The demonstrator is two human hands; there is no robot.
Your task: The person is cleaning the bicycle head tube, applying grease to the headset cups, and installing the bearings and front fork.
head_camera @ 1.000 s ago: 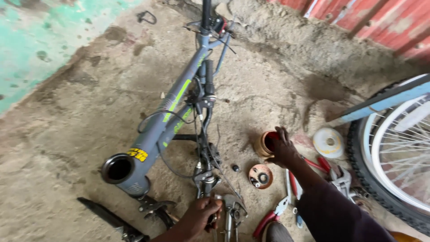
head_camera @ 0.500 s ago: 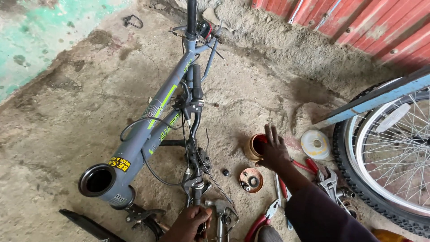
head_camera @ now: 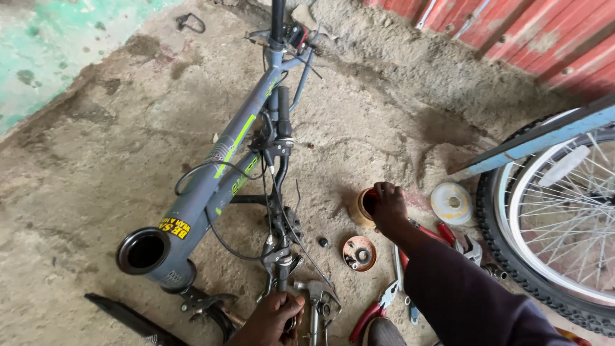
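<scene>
reaching into a small orange tub (head_camera: 364,206) standing on the dirt floor (head_camera: 96,173), just right of the grey bicycle frame (head_camera: 218,173) and near its middle. right hand (head_camera: 388,206) dipping over the tub's open mouth, fingers curled down inside, so cannot tell whether pinching anything. tub sitting upright and close by, seemingly so its contents stay within easy reach. lying just in front, a round lid (head_camera: 359,253) turned face up and cradling a few small metal parts, probably keeping them out of the dirt. left hand (head_camera: 272,320) wrapping tight around a slim black bar (head_camera: 280,192) at the near end of the frame, fingers pressed together on it, apparently steadying the frame while the other hand is busy. frame lying along the floor with its wide open head tube (head_camera: 144,251) pointing toward the camera. spreading further right, red-handled pliers (head_camera: 378,307), a spanner (head_camera: 471,247) and a white disc (head_camera: 451,204), all within arm's reach. standing beyond those, a spoked wheel (head_camera: 557,218) with a knobbly tyre beside a light blue tube (head_camera: 532,138).
</scene>
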